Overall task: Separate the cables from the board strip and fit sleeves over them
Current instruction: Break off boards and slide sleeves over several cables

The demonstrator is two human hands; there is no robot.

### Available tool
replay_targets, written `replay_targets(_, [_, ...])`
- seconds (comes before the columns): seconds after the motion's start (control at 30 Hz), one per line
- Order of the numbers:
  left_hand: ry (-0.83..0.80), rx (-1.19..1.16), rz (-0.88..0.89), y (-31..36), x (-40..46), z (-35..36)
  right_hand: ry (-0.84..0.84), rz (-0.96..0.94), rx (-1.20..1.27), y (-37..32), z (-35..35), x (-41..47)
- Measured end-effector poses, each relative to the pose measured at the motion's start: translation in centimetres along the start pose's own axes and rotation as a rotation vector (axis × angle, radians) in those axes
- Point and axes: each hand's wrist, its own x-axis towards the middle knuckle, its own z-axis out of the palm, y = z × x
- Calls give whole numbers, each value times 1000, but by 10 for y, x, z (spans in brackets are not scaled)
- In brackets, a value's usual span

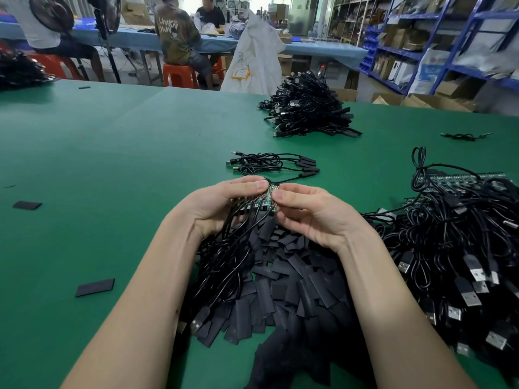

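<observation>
Head view: your left hand (pixel 224 203) and right hand (pixel 311 214) both grip the board strip (pixel 259 203), raised over the green table (pixel 112 164); thumbs pinch its top edge. Black cables (pixel 224 265) hang from the strip down onto the sleeve pile (pixel 289 279) beneath your wrists. One cable arcs off the top, prob. already snapped free, can't confirm. Sleeved cables (pixel 278 164) lie just beyond your hands; bigger finished heap (pixel 306 105) farther back. Unprocessed strips w/ USB leads (pixel 460 248) at right.

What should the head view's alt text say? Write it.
Both hands, left hand and right hand, pinch a board strip with cables above a pile of black sleeves on a green table. Finished cables lie beyond.
</observation>
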Motion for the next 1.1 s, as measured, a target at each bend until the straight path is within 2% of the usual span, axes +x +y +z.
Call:
replay_targets(0.1, [152, 82, 15, 0, 0, -2, -5, -8, -43, -6, -1, -4])
replay_targets(0.23, [538, 175, 132, -3, 6, -12, -3, -76, 56, -19, -6, -14])
replay_targets(0.33, [692, 409, 205, -5, 7, -17, 48, -116, 110, -23, -10, -18])
replay_targets(0.43, [857, 763, 320, -2, 8, -11, 184, -98, -12, -20, -9, -14])
replay_targets(0.47, [878, 811, 379, 3, 6, -6, 235, -88, -72, -19, -7, -12])
replay_targets(0.53, [763, 749, 424, 14, 3, 5, 316, -88, -139, -16, -5, -6])
replay_targets(0.63, [335, 588, 274, 23, -3, 24, 330, -119, -149, -13, -5, -1])
replay_targets(0.7, [195, 567, 213, 21, -5, 31, 276, -128, -151, -13, -6, -1])
replay_targets(0.8, [244, 510, 206, 16, -5, 32, 290, -140, -143, -12, -8, -1])
replay_targets(0.9, [289, 494, 175, 15, -5, 28, 335, -130, -272, -9, -8, 0])
replay_targets(1.0, [325, 522, 179, 15, -3, 26, 287, -82, -365, -3, -5, 2])
replay_targets(1.03, [348, 521, 184, 15, -2, 25, 267, -68, -444, -2, -4, 2])
replay_targets(1.1, [398, 520, 199, 15, -1, 23, 206, -65, -762, 1, -3, 2])
